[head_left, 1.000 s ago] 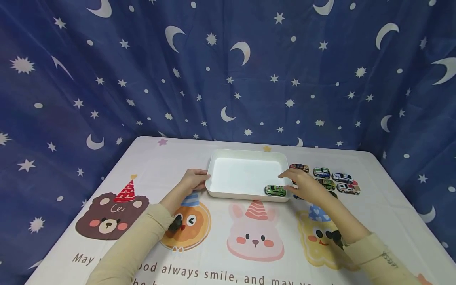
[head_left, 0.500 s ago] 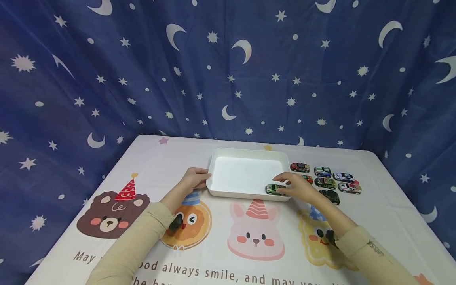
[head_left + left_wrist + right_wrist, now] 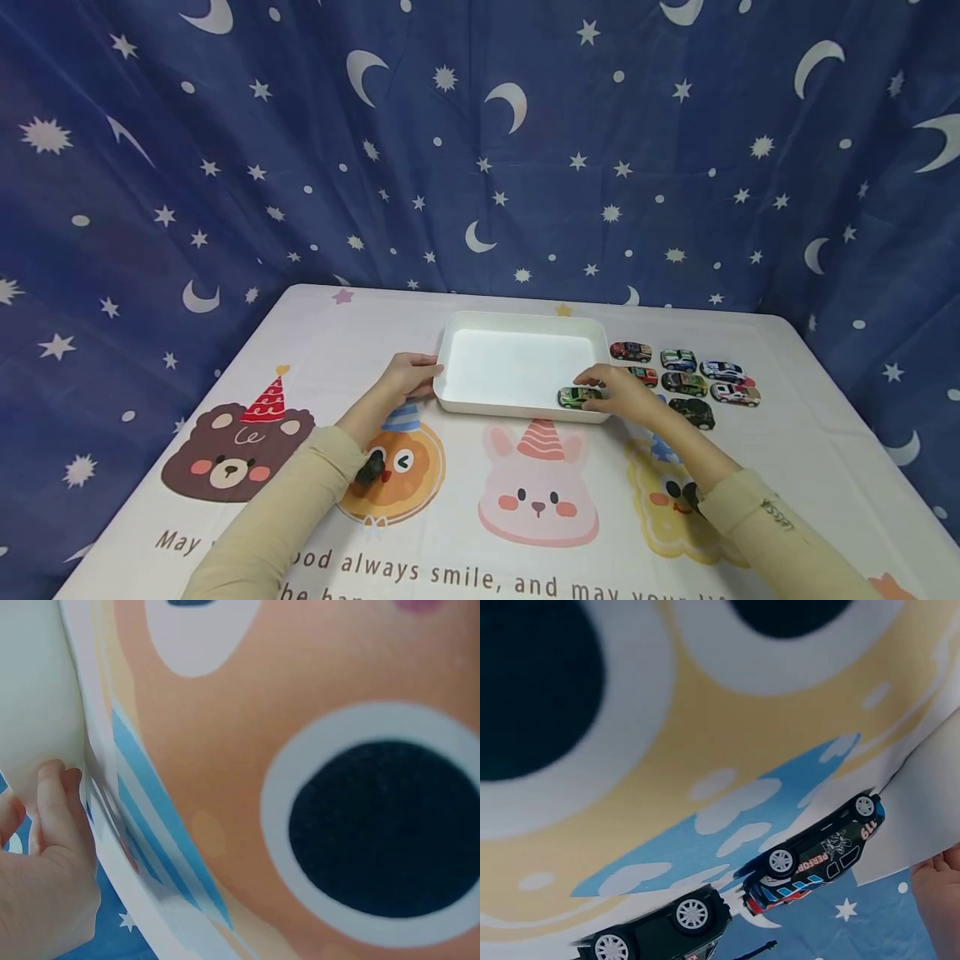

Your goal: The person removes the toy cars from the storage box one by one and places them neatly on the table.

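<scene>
A white rectangular tray (image 3: 517, 412) lies on the table. My left hand (image 3: 408, 379) grips its left rim, thumb over the edge; in the left wrist view the fingers (image 3: 61, 810) press its outer wall. A green toy car (image 3: 572, 397) stands inside the tray's front right corner. My right hand (image 3: 622, 394) reaches over the right rim and pinches this car, its thumb in front and forefinger behind, covering the car's right end. In the right wrist view only part of that hand (image 3: 939, 900) shows, beside the tray's wall (image 3: 926, 802).
Several toy cars stand right of the tray, among them a white-and-green one (image 3: 678, 360), a black one (image 3: 692, 413) and a pale one (image 3: 735, 394). The right wrist view shows a dark car marked 119 (image 3: 817, 851) close beside the tray. A blue starry curtain (image 3: 480, 167) hangs behind.
My right hand has moved left, from the tray's right rim onto the green toy car, uncovering cars behind it. My left hand stays on the rim. The car has hardly moved.
</scene>
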### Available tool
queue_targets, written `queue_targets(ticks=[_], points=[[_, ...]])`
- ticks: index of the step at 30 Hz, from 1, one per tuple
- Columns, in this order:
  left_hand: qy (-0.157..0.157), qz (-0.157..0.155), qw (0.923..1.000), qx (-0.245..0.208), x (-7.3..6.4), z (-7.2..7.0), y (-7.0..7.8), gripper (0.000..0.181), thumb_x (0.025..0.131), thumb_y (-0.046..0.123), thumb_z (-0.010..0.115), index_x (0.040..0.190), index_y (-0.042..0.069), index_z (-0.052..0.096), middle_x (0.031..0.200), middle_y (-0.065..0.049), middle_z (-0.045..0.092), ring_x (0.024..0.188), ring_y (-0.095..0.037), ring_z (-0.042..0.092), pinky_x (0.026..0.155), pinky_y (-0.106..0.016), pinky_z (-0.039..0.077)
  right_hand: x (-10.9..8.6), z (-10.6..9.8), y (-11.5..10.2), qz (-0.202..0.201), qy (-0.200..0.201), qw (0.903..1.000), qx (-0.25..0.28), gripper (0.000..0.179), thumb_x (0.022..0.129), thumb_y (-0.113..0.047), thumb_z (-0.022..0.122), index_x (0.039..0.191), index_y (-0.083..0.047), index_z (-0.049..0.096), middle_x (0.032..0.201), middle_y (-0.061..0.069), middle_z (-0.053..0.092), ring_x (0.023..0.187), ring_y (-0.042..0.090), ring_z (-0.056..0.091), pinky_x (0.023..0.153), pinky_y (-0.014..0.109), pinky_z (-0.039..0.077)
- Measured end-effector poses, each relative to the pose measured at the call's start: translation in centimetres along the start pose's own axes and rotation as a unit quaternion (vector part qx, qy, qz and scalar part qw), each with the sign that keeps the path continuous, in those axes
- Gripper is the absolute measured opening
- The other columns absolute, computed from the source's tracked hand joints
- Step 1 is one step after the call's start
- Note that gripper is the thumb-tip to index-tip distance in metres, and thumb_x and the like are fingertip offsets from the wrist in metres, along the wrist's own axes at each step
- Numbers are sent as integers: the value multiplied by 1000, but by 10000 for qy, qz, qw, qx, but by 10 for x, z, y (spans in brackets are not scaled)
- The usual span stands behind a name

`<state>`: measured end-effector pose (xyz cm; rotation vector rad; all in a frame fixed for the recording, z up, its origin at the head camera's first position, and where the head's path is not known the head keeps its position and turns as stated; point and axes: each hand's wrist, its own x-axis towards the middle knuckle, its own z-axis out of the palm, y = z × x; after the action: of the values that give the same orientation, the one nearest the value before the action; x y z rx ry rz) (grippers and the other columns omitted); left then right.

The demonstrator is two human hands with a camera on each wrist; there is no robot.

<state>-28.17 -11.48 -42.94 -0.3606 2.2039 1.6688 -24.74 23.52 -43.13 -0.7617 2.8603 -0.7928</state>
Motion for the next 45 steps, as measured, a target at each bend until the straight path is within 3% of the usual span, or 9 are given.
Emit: queue_targets(ticks=[15,22,28,40,45], points=[[31,24,9999,-136,0,2,-1,40,93,11,59,129,-4,52,124,-23,59,69,-6,64,61,-17,57,4,2,-11,248,-173,9965,-775,29,79,-7,73,104,5,66,101,16,67,97,31,62,87,41,55],[27,5,9999,-101,0,3,0,40,92,11,60,129,-2,53,122,-22,60,66,-4,62,61,-15,56,7,1,-10,324,-246,9960,-793,24,80,-7,73,101,3,67,97,13,67,93,27,62,84,39,55],[62,98,9999,29,-1,2,-1,40,92,12,61,128,-2,54,117,-21,64,64,-4,61,55,-14,54,5,0,-8,85,-292,9968,-741,25,80,-8,73,102,3,66,99,13,67,95,28,63,84,38,56],[89,161,9997,185,-3,2,-1,40,92,13,61,127,-3,54,111,-18,65,63,-4,58,52,-12,48,-10,-11,-14,-411,109,9966,-712,28,83,-8,70,108,4,64,105,17,67,99,32,63,86,41,55],[98,229,9994,237,-2,2,2,38,91,12,61,126,-3,55,99,-12,66,59,-4,54,51,-12,46,-16,-21,-15,-446,242,9946,-909,30,84,-8,69,111,4,63,108,18,66,101,33,62,86,42,55]])
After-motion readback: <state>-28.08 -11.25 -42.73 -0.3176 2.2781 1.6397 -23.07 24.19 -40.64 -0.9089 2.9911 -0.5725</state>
